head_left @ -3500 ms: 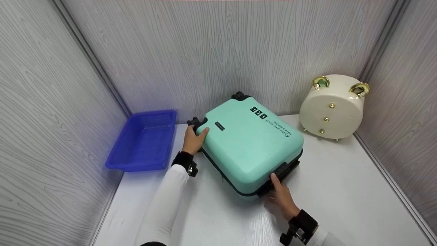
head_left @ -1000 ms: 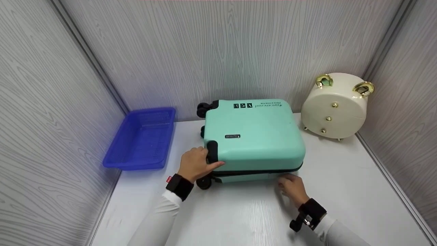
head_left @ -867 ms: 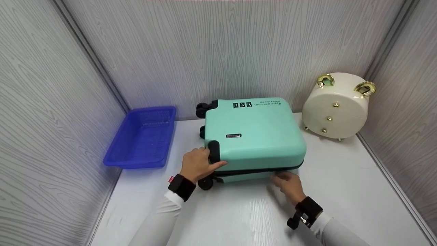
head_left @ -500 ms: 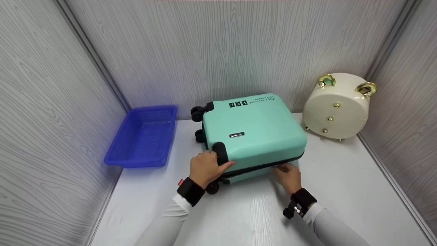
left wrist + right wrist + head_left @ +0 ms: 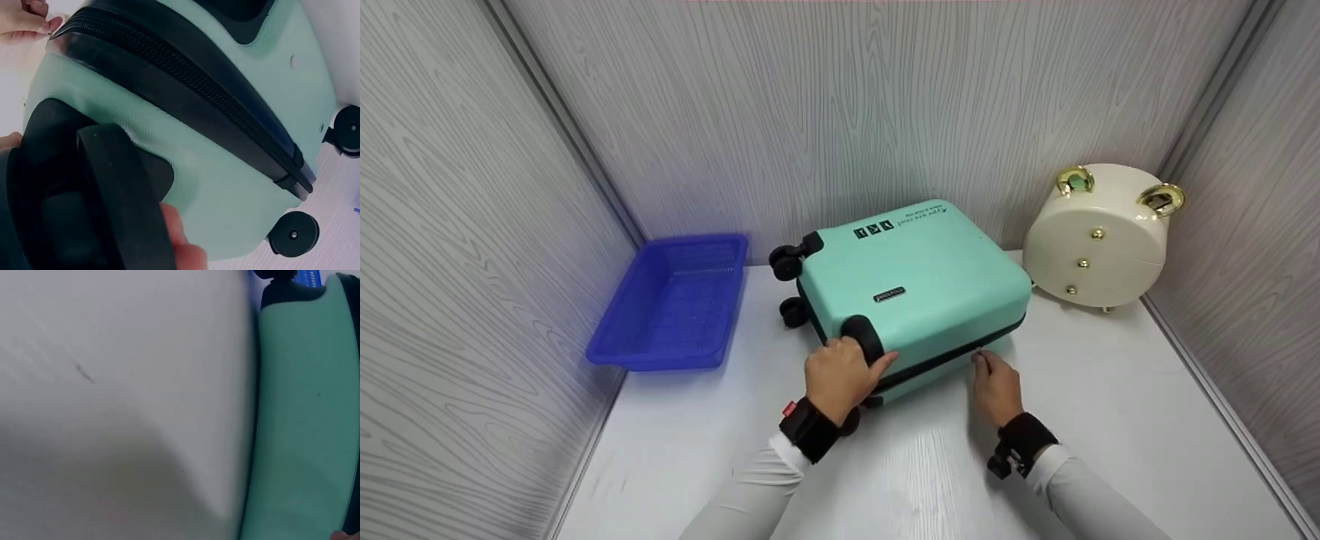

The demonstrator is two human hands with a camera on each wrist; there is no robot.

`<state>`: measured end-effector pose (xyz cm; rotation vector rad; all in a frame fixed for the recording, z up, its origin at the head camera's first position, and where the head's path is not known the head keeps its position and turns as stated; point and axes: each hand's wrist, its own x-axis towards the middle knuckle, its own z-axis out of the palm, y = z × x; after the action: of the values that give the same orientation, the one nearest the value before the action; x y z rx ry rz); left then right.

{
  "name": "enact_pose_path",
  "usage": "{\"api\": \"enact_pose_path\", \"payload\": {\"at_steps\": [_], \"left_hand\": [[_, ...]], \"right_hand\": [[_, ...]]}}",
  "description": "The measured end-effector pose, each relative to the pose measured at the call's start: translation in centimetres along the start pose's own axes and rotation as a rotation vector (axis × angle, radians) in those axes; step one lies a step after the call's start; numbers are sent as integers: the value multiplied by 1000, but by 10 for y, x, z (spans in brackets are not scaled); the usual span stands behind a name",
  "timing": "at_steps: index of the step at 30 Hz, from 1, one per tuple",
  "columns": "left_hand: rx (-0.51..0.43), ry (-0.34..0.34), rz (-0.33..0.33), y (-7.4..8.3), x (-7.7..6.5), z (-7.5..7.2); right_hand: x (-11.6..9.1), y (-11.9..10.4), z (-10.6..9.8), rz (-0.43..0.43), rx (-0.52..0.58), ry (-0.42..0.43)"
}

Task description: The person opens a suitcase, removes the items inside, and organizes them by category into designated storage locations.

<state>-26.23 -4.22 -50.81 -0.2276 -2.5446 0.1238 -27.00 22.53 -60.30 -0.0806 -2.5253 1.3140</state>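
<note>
A mint-green hard-shell suitcase (image 5: 930, 270) lies flat on the table, its wheeled end facing left and toward the front. My left hand (image 5: 840, 379) grips its near-left corner at the black corner guard (image 5: 861, 337), thumb along the side. In the left wrist view, the fingertips (image 5: 188, 253) show beside a large black wheel part (image 5: 124, 191). My right hand (image 5: 999, 386) pinches a small zipper pull (image 5: 50, 35) on the near long side. The black zipper (image 5: 185, 73) curves round the wheeled end. Only a fingertip of the right hand shows in the right wrist view.
A blue plastic basket (image 5: 660, 360) stands at the left, near the wall. At the back right is a cream round case (image 5: 1099, 255) with gold ear-like rings and gold knobs. Patterned walls enclose the white table (image 5: 1117, 390) on three sides. Suitcase casters (image 5: 787, 266) stick out leftward.
The suitcase was turned so its long side faces front, and lately its near-left corner swung right and nearer with my left hand. My right hand moved up to the zipper pull.
</note>
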Motion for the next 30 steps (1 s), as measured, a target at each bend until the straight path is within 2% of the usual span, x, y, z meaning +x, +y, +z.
{"api": "enact_pose_path", "payload": {"at_steps": [10, 18, 20, 22, 25, 28, 29, 30], "left_hand": [[-44, -140, -45, 11, 1, -12], [-7, -140, -67, 31, 2, -19], [-24, -157, -64, 34, 1, -22], [-88, -198, -57, 35, 2, -26], [-249, -315, -56, 26, 9, -33], [-389, -399, -81, 5, 29, -35], [-414, -391, -84, -5, 38, -34], [-429, -355, -84, -15, 46, -30]], "right_hand": [[-31, -24, 15, -83, -27, -114], [-54, -48, 37, -189, -20, -170], [-60, -51, 40, -219, -38, -197], [-65, -53, 42, -233, -47, -220], [-71, -53, 43, -276, -50, -205], [-73, -52, 42, -301, -30, -168], [-73, -51, 42, -310, -21, -161], [-73, -51, 42, -310, -11, -163]]}}
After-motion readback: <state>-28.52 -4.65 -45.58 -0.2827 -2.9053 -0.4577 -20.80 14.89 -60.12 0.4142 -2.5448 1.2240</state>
